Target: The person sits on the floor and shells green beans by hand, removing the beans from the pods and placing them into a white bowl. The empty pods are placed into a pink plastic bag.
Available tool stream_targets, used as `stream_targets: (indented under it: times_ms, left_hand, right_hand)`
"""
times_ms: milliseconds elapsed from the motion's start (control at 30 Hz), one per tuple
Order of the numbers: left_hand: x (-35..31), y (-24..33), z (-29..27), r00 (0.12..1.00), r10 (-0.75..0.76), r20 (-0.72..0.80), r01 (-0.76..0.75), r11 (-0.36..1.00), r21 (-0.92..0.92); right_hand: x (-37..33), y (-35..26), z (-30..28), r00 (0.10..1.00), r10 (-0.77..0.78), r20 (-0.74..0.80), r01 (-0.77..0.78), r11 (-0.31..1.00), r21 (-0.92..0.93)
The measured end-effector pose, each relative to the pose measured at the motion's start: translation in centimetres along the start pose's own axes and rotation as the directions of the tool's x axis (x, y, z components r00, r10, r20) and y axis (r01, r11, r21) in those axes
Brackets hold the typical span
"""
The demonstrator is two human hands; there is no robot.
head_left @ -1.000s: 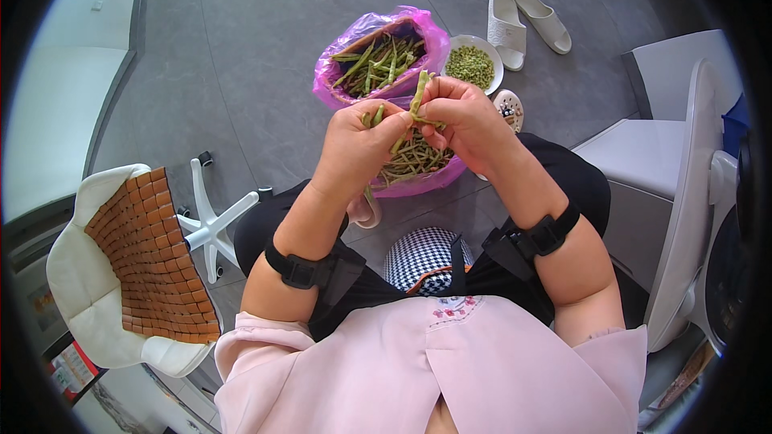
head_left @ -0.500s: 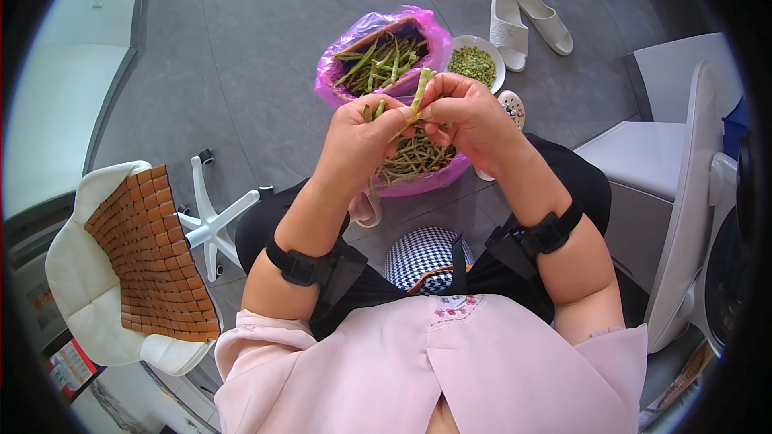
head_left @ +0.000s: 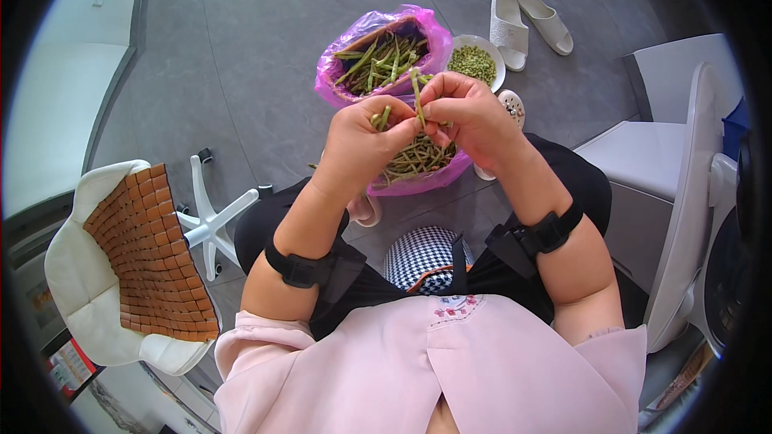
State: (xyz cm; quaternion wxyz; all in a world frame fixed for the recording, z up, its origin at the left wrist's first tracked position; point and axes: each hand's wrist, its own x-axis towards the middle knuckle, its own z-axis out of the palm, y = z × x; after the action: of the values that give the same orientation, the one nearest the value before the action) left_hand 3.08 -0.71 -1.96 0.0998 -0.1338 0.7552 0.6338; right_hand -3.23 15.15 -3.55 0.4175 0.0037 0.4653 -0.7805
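Observation:
My left hand (head_left: 363, 135) and my right hand (head_left: 476, 116) meet above two pink plastic bags, both closed. Between their fingertips stands a slim green bean pod (head_left: 417, 98), gripped from both sides. More short green pod pieces (head_left: 381, 118) poke out of my left hand's curled fingers. Below the hands, thin brownish-green pods or husks (head_left: 414, 159) fill the nearer bag, partly hidden by my hands. Whole green pods (head_left: 384, 63) lie in the farther bag (head_left: 438, 28). To its right, a white bowl (head_left: 501, 72) holds shelled green beans (head_left: 472, 64).
White slippers (head_left: 510, 32) lie beyond the bowl. A white swivel chair (head_left: 96, 273) with a brown woven seat mat (head_left: 153, 257) stands at left. On the right is another white chair (head_left: 643, 157). A houndstooth-patterned item (head_left: 422, 255) sits between my legs.
The pod between my fingertips now looks narrower and stands more upright. My left hand has turned slightly; both hands stay in nearly the same place.

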Motion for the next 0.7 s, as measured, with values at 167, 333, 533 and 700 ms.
stream_targets:
  times_ms: [167,333,533,700]
  left_hand:
    - [0.2,-0.1,-0.7,1.0,0.024,0.015,-0.026,0.99,0.14]
    - [0.0,0.5,-0.7,0.995,-0.103,0.016,0.103,0.993,-0.049]
    - [-0.1,1.1,-1.1,0.958,-0.198,0.205,0.266,0.879,-0.395]
    - [0.0,0.9,-1.1,0.937,-0.199,0.287,0.321,0.813,-0.486]
  right_hand:
    - [0.0,-0.3,0.4,0.997,-0.034,-0.074,0.033,0.999,-0.01]
    - [-0.2,-0.7,0.2,0.999,0.035,0.007,-0.035,0.999,0.02]
    - [-0.4,-1.0,0.1,0.999,0.013,0.048,-0.02,0.989,0.146]
    - [-0.5,-1.3,0.0,0.995,0.018,0.1,-0.037,0.979,0.198]
